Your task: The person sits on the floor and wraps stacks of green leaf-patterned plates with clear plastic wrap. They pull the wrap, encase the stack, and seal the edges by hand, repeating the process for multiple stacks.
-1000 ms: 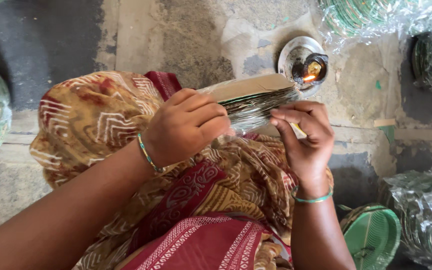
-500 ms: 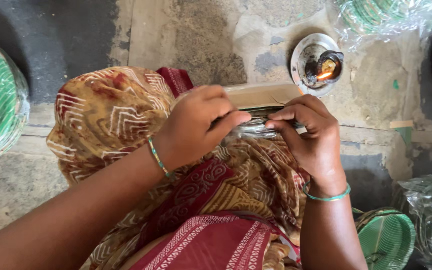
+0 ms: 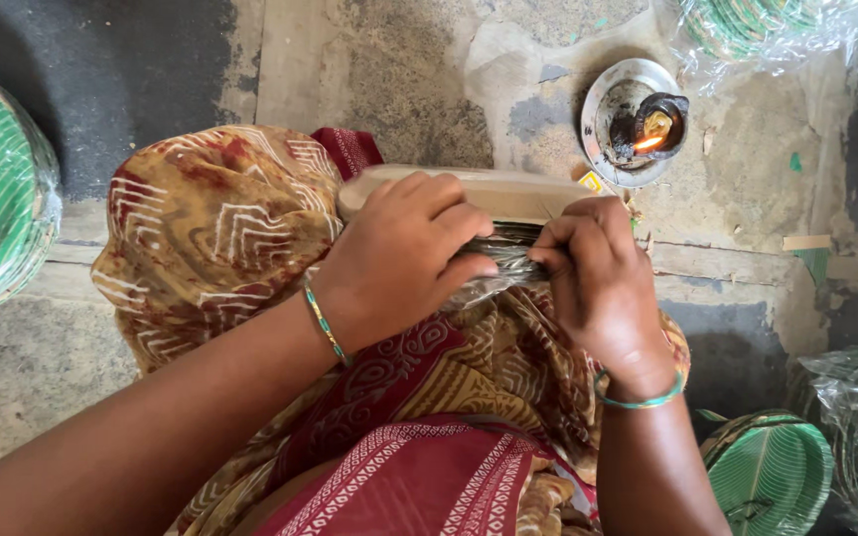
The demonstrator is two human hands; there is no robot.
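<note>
A stack of plates (image 3: 494, 260) wrapped in clear plastic, topped by a brown card, is held on edge over the lap, on the patterned cloth (image 3: 211, 228). The left hand (image 3: 399, 253) is curled around the stack from above, fingers closed on its near edge. Just right of the stack, the right hand (image 3: 598, 283) is pinched shut on the plastic at its end. Beyond the stack, a small lit lamp (image 3: 652, 124) is seen in a metal dish (image 3: 603, 104) on the floor
</note>
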